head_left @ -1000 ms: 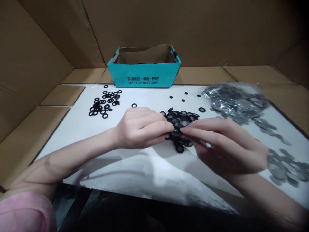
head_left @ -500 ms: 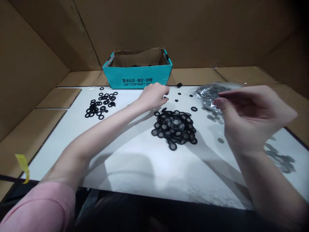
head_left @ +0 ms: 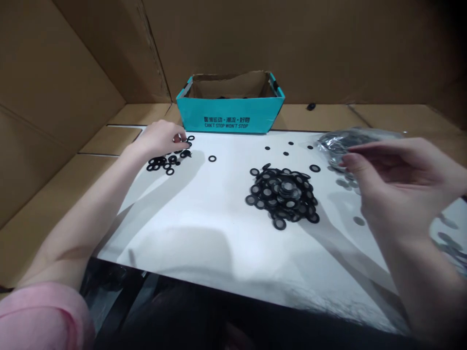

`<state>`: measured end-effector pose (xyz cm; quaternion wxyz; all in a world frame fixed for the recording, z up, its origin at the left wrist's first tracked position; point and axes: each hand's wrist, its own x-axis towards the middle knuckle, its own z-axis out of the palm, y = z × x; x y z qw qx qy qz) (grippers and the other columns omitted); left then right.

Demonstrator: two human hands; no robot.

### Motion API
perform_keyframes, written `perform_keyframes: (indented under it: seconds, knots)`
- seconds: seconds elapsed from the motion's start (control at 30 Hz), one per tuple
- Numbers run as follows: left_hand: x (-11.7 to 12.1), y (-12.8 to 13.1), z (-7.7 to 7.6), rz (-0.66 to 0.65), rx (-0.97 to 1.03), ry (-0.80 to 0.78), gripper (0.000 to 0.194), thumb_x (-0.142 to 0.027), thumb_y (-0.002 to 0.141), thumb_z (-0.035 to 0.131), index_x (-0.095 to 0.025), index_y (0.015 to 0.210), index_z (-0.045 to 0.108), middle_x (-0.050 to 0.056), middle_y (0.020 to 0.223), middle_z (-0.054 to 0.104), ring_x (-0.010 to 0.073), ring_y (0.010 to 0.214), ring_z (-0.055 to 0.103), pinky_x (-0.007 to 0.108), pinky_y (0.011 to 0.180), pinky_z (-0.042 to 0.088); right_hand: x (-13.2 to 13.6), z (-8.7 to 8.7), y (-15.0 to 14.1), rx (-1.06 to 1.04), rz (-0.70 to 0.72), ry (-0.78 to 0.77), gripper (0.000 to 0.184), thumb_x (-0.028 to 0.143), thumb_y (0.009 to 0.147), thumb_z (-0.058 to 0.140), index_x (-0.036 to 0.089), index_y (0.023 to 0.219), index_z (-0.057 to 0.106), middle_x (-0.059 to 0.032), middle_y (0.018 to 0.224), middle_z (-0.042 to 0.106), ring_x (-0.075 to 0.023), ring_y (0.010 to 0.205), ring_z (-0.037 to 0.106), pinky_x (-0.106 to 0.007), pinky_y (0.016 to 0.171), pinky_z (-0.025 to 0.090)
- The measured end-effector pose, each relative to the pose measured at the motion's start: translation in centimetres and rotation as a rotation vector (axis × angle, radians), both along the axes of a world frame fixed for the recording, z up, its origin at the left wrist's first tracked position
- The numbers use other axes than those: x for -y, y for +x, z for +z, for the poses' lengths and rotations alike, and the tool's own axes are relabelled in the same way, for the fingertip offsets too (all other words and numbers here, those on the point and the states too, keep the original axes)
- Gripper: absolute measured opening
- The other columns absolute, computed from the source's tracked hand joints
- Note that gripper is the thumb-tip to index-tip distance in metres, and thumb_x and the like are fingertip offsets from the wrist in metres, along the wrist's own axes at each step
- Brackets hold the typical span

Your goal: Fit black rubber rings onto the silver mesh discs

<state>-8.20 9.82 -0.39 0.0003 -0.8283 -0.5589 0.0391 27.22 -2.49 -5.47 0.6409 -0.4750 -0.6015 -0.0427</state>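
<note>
My left hand reaches over the far side of a loose heap of black rings on the left. Its thumb and forefinger are a little apart, with rings close to the thumb tip; I see nothing held. On the right my right hand hovers with thumb and forefinger pinched together; whatever may be between them is too small to make out. Behind its fingertips lies a clear plastic bag of grey discs. A pile of black rings with grey centres sits between the hands, several loose grey discs on top.
A turquoise box stands at the back, dark pieces inside. Several small black discs lie in front of it. One ring lies alone. More grey discs are at far right. Cardboard walls surround the white tabletop.
My left hand has moved left from in front of the box to the ring heap, leaving a small black disc behind. My right hand keeps its pinch. The view has turned slightly left.
</note>
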Motion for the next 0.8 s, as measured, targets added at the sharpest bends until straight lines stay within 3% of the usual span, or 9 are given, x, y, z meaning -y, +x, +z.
perform_keyframes:
  seconds: [0.17,0.33,0.5,0.67,0.8]
  knots:
    - [-0.9,-3.3,-0.7,0.056,-0.143,-0.176,0.054,-0.051,0.079,0.057,-0.016,0.119,0.062,0.012,0.111,0.069,0.0272,0.096,0.062,0.025,0.066,0.035,0.0,-0.4,-0.3,0.025,0.016,-0.085,0.022,0.005,0.062,0.077,0.022,0.077,0.076,-0.0039,0.071,0.069,-0.0156,0.061,0.064,-0.028,0.054,0.052]
    - [-1.6,-4.5,-1.9,0.009,-0.070,-0.242,0.041,-0.045,0.081,0.055,-0.017,0.109,0.064,0.008,0.101,0.071,0.0210,0.088,0.062,0.024,0.070,0.038,0.1,-0.4,-0.4,0.011,0.025,-0.119,0.025,0.004,0.059,0.078,0.023,0.075,0.076,-0.0027,0.070,0.069,-0.0154,0.060,0.064,-0.028,0.056,0.052]
    - [-2.5,-5.1,-2.3,0.015,0.020,-0.220,0.041,-0.046,0.074,0.061,-0.016,0.100,0.066,0.011,0.105,0.069,0.0210,0.087,0.061,0.025,0.070,0.039,0.0,-0.3,-0.1,-0.006,0.021,-0.089,0.027,0.002,0.058,0.077,0.022,0.076,0.076,-0.0030,0.069,0.069,-0.0156,0.057,0.065,-0.027,0.051,0.051]
    - [-3.1,-5.9,-2.7,0.024,0.160,-0.237,0.040,-0.047,0.071,0.061,-0.017,0.097,0.067,0.008,0.093,0.071,0.0179,0.081,0.061,0.025,0.070,0.043,-0.2,0.3,0.0,-0.097,-0.049,-0.045,0.029,0.000,0.056,0.077,0.020,0.076,0.076,-0.0037,0.067,0.070,-0.0156,0.055,0.065,-0.025,0.047,0.050]
    - [-2.8,-5.6,-2.2,0.069,0.342,-0.108,0.036,-0.045,0.070,0.064,-0.015,0.088,0.071,0.010,0.085,0.071,0.0205,0.078,0.060,0.031,0.072,0.043,-0.1,0.6,-0.4,-0.140,-0.040,-0.118,0.024,0.002,0.061,0.076,0.020,0.077,0.076,-0.0030,0.065,0.070,-0.0149,0.054,0.065,-0.024,0.046,0.050]
